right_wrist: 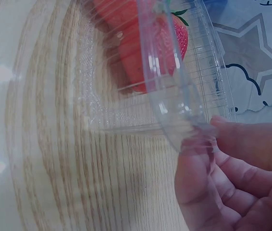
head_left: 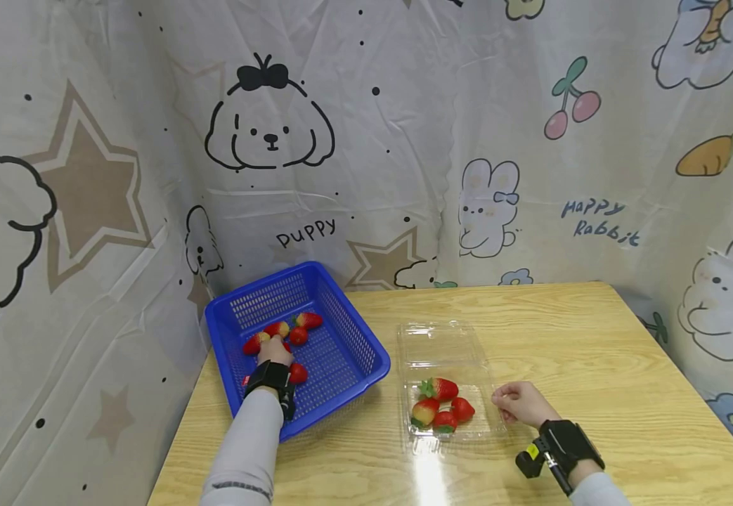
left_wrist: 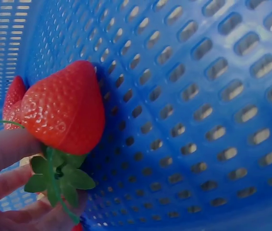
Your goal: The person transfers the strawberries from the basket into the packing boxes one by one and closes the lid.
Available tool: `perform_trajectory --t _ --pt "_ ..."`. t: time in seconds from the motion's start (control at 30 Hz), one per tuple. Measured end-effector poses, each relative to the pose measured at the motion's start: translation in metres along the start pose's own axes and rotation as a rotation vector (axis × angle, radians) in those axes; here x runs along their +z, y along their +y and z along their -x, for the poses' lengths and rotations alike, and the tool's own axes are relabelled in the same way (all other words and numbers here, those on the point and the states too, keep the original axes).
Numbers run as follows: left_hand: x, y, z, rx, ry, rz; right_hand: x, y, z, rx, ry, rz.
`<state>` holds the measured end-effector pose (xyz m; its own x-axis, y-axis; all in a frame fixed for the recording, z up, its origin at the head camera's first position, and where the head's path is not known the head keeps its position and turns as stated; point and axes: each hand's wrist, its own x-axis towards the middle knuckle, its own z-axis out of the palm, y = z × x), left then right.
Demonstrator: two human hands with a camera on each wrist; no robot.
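Inside the blue basket, my left hand (head_left: 275, 351) holds a red strawberry (left_wrist: 66, 108) by its stem end. The green leaf cap (left_wrist: 61, 178) shows between the fingers in the left wrist view. On the table lies a clear plastic clamshell box (head_left: 489, 422), its lid (head_left: 438, 344) folded back. Several strawberries (head_left: 440, 388) sit in its near half. My right hand (head_left: 524, 404) pinches the box's right rim (right_wrist: 193, 132) between thumb and forefinger.
The blue basket (head_left: 347, 393) stands at the table's left, with several more strawberries (head_left: 308, 320) in it. A printed curtain (head_left: 391, 140) hangs behind and beside the wooden table (head_left: 556, 337).
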<state>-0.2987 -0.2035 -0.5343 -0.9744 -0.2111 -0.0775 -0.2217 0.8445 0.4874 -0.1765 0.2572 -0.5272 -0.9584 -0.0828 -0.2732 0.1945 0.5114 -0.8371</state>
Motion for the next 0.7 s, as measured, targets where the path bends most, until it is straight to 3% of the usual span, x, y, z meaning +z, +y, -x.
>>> perform_trajectory --t 0.27,0.7 --pt "-0.0007 -0.0003 0.0015 -0.003 0.032 0.034 0.0001 -0.0009 0.0005 0.009 0.006 0.009" --pt "-0.0075 0.0028 -0.0001 -0.024 -0.01 0.029 -0.0005 0.0019 -0.0004 0.0 0.0 0.002"
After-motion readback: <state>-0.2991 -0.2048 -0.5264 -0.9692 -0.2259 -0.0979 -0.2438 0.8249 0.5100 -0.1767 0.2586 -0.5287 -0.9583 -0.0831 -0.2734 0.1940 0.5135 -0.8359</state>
